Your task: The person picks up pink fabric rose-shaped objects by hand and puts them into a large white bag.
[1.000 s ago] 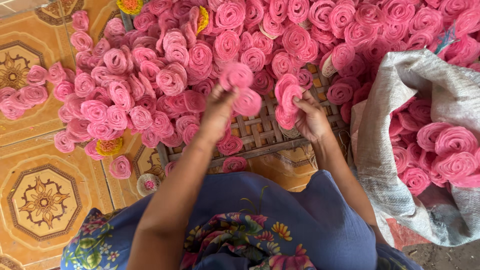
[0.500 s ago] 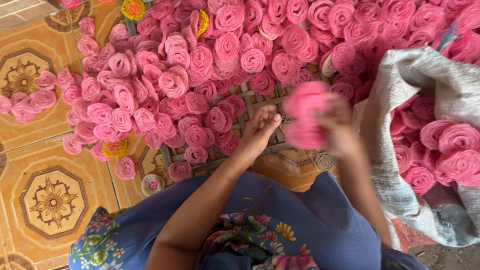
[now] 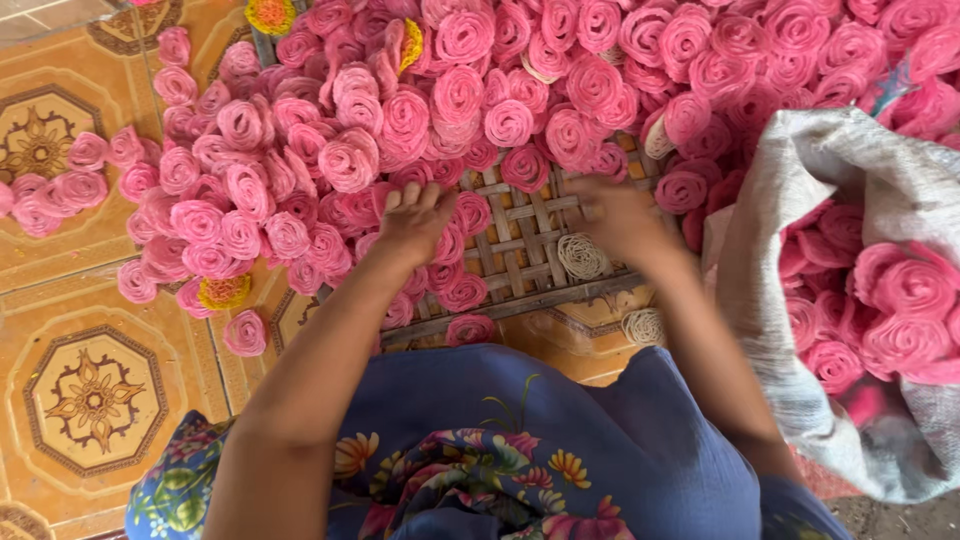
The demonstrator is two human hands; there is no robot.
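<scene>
The pink coils (image 3: 350, 160) lie heaped across the far side of the woven mat (image 3: 520, 240) and spill left onto the tiled floor (image 3: 90, 390). Your left hand (image 3: 415, 220) rests on the coils at the heap's near edge, grip spread, fingers splayed. Your right hand (image 3: 625, 220) is blurred over the bare mat, just beside a pale coil (image 3: 582, 256); its grip cannot be told. A grey sack (image 3: 800, 200) at right holds more pink coils.
</scene>
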